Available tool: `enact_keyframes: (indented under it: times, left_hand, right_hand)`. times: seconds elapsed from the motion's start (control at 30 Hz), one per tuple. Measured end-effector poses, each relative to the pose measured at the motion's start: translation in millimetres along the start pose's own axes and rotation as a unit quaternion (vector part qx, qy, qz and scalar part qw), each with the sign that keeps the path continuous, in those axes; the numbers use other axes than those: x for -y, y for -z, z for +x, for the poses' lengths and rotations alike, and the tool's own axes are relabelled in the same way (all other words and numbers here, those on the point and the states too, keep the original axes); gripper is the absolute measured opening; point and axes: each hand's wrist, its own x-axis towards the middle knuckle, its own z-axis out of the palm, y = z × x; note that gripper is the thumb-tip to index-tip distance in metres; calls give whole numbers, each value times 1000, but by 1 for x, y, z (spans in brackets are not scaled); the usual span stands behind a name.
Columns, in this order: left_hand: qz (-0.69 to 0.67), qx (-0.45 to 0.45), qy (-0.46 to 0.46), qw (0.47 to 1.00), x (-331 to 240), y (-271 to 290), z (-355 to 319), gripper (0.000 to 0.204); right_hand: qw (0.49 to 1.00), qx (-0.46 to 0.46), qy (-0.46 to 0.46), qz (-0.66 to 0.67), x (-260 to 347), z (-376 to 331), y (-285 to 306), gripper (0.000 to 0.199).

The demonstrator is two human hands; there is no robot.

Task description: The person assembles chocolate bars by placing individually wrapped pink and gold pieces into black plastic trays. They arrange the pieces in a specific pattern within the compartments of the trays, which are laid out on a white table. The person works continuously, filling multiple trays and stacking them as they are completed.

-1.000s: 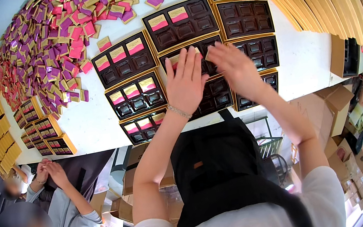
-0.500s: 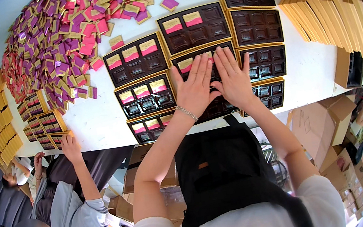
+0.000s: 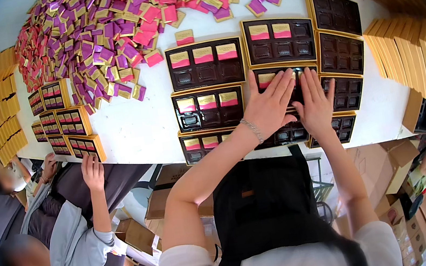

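Observation:
My left hand (image 3: 273,105) lies over the middle box in the centre column of chocolate boxes, fingers stretched out and thumb apart. Beside it my right hand (image 3: 315,107) rests on the same box, also with straight fingers. Under them is a dark moulded tray (image 3: 258,92) in a gold box, mostly hidden. One pink-and-gold wrapped chocolate (image 3: 266,79) shows by my left fingertips; what lies beneath the fingers is covered. The box behind (image 3: 280,49) holds two such chocolates in its far row. Left of my hands, a box (image 3: 210,112) has three in its far row.
Unfilled boxes (image 3: 340,52) form the right column. A heap of purple, pink and gold wrapped chocolates (image 3: 102,39) spreads across the back left. Stacked gold boxes (image 3: 402,46) stand at right. On the left, a co-worker's hand (image 3: 93,171) touches a filled box (image 3: 86,147).
The whole view has shifted, so the boxes appear farther right. My hands stay on the same box, with the thumbs and fingertips slightly farther apart. The co-worker's hand has moved slightly off its box.

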Motion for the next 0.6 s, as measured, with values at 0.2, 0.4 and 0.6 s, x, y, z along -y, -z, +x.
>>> enact_keyframes:
  times: [0.2,0.4,0.6]
  left_hand:
    - [51,-221,229,947,161,92,9,17]
    - [15,-22,298,954,211,90,33,36]
    - [64,1,322,945,224,88,24,28]
  right_hand:
    - [966,-185,18,178,41,91,36,30]
    - [969,-24,8,247,126,258,-3,23]
    - [981,-70,-15,179,166,277,-23,34]
